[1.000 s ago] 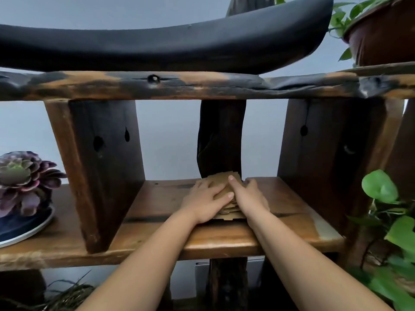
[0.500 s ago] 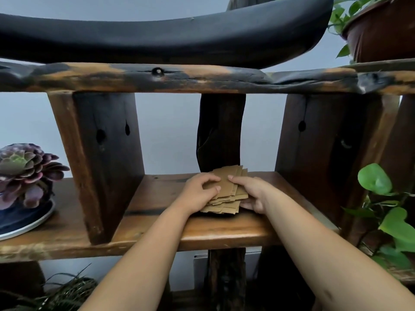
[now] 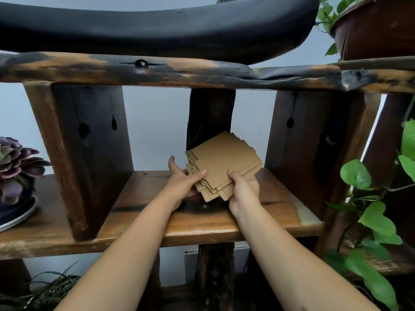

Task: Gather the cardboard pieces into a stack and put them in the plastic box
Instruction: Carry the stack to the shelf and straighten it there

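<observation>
The loose stack of flat brown cardboard pieces (image 3: 221, 163) is held above the brown wooden shelf board (image 3: 143, 212), tilted so its far corner points up and away toward the dark central wooden post (image 3: 211, 115); its long axis runs from near-left to far-right. The left hand (image 3: 183, 182) pinches the stack's left edge, thumb on top. The right hand (image 3: 243, 190) grips the near right edge likewise. Open room lies to both sides, between the two dark wooden uprights (image 3: 78, 153).

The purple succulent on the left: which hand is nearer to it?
Left. The left hand grips the cardboard stack on the side toward the succulent; the right hand holds its far side.
</observation>
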Action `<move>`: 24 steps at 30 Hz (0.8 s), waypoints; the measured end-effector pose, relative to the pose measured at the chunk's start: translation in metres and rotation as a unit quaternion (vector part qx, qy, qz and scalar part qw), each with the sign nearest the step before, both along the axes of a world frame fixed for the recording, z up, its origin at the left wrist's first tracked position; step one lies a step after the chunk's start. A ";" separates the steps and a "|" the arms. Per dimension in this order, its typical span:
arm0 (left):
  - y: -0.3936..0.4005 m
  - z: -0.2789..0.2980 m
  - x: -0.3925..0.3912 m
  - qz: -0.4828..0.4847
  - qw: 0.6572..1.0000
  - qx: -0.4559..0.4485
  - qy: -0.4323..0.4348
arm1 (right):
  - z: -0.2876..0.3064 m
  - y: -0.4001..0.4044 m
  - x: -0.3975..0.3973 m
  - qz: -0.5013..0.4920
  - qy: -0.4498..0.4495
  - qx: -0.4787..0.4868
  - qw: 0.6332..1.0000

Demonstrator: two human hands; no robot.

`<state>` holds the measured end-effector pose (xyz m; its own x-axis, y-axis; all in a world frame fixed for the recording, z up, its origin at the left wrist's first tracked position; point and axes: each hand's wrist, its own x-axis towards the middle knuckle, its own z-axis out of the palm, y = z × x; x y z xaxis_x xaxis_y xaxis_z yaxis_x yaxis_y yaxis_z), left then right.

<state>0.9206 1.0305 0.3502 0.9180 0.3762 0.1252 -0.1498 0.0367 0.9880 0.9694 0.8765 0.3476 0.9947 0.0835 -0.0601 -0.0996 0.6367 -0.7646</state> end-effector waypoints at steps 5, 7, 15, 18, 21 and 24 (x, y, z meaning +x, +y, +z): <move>-0.002 0.001 -0.001 -0.061 0.989 -0.114 -0.065 | -0.005 0.010 -0.007 0.047 -0.068 -0.005 0.997; 0.001 0.000 -0.001 -0.012 0.991 -0.090 -0.101 | -0.005 0.009 -0.009 0.075 -0.093 -0.055 0.991; 0.011 0.002 -0.007 0.040 0.988 0.116 -0.092 | 0.014 -0.039 0.017 -0.009 -0.201 -0.298 0.933; 0.010 0.001 -0.008 0.030 0.985 0.147 -0.088 | 0.023 -0.047 0.025 0.028 -0.304 -0.372 0.876; 0.005 0.002 -0.010 0.010 0.981 0.169 -0.092 | 0.030 -0.050 0.030 0.060 -0.356 -0.402 0.841; 0.004 0.002 -0.011 -0.002 0.976 0.201 -0.083 | 0.029 -0.048 0.034 0.022 -0.358 -0.434 0.826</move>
<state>0.9091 1.0343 0.3518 0.8739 0.2627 0.4091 -0.3094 -0.3484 0.8848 1.0039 0.8281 0.3761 0.7982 0.3556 0.4862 0.5680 -0.1754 -0.8042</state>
